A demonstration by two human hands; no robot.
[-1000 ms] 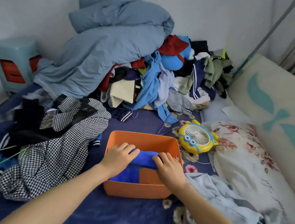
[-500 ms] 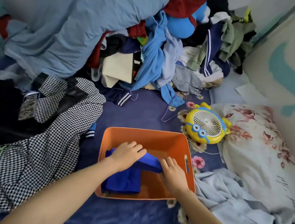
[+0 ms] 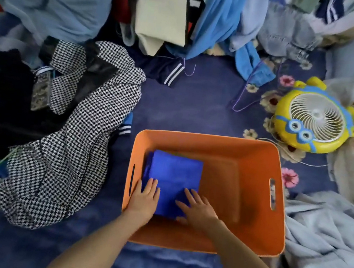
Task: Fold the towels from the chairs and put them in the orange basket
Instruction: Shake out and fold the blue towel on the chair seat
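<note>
The orange basket (image 3: 258,157) sits on the dark blue floral bedsheet in front of me. A folded blue towel (image 3: 176,171) lies flat in its left half. My left hand (image 3: 144,199) rests with straight fingers on the towel's near left corner, by the basket's left wall. My right hand (image 3: 198,210) lies flat, fingers spread, on the towel's near right corner. Neither hand grips the cloth. The right half of the basket floor is bare orange.
A black-and-white houndstooth garment (image 3: 68,142) lies left of the basket. A yellow cartoon fan (image 3: 313,119) sits at the back right, its cord trailing past the basket. A heap of clothes (image 3: 186,14) fills the back. A pale blue blanket (image 3: 325,245) bunches on the right.
The view has tilted down and moved closer over the basket. The towel, bunched under my hands before, now lies flat, and both hands have slid to its near edge.
</note>
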